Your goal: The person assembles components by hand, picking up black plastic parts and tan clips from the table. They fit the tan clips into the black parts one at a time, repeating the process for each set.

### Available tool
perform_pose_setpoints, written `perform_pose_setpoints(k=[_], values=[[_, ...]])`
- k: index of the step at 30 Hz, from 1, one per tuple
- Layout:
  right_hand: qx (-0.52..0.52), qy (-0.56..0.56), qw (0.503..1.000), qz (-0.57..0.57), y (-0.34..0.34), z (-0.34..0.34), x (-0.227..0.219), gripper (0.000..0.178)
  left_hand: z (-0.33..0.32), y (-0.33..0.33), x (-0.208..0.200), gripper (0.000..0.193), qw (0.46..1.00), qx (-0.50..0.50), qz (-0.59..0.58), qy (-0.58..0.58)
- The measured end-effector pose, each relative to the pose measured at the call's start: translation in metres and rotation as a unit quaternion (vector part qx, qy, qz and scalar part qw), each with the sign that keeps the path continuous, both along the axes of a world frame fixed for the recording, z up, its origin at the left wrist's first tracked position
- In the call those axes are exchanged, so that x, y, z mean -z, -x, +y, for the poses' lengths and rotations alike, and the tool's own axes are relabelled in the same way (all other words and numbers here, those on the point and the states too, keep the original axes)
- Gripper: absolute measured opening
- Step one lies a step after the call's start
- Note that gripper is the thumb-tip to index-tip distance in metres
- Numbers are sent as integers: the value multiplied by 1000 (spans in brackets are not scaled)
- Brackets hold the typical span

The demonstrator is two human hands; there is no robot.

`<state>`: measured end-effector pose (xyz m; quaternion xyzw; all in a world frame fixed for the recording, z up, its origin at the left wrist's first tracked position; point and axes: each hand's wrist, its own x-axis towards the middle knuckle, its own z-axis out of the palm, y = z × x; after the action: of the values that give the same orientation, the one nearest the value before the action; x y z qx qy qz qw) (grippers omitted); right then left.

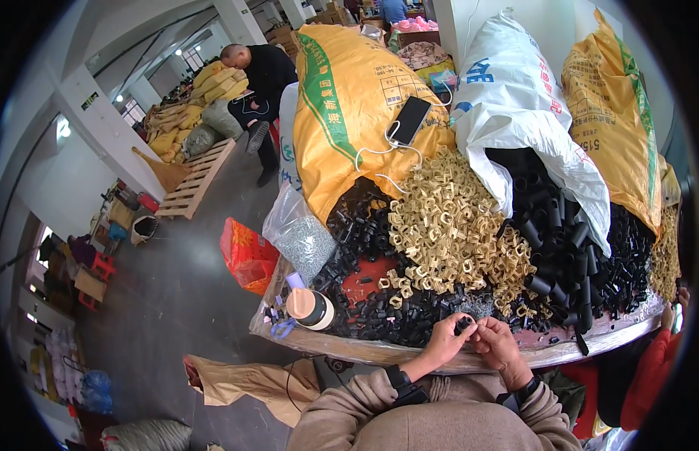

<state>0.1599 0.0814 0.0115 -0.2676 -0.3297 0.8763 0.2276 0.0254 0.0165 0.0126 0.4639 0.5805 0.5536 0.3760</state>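
1. Now holding a small black part [464, 325] above the near edge of the table [597, 343], gripped in the bent fingers of the left hand [442, 343].
2. Meeting that part from the other side with the right hand [500, 343], with thumb and forefinger drawn narrowly together; impossible to make out any tiny piece pinched between them.
3. Wearing a dark band on each wrist, beside the cuffs of a brown jumper [455, 428].
4. Facing, just beyond the hands, a little heap of silver bits [479, 304], with loose black pieces [379, 319] scattered to the left.
5. Farther in, looking onto a big pile of tan clips [455, 225], next to black tubes [541, 240] spilling from a white sack [515, 83].
6. Behind the clips, showing a yellow sack [342, 98] with a phone [411, 121] and white cable on top.
7. Toward the table's left end, keeping a lidded cup [310, 308] near a clear bag of small metal pieces [303, 244].
8. Sharing the room with a dark-clothed person [270, 83] near a wooden pallet [195, 180], and with a red-sleeved person [654, 376] at far right.
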Motion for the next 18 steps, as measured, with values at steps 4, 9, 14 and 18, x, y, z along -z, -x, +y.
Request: perform_pose_setpoints(k=[4, 9, 14, 18], values=[[0, -41, 999, -16, -1, -2, -1, 10, 0, 1, 5, 14, 992, 38, -119, 31], [25, -266, 956, -118, -1, -7, 6, 8, -1, -3, 8, 14, 942, 28, -304, 137], [14, -333, 935, -123, 6, 4, -17, 10, 3, 13, -5, 22, 899, 76, -392, 177], [-24, -168, 981, -88, 5, 6, -34, 14, -7, 24, -16, 27, 829, 114, -530, 138]])
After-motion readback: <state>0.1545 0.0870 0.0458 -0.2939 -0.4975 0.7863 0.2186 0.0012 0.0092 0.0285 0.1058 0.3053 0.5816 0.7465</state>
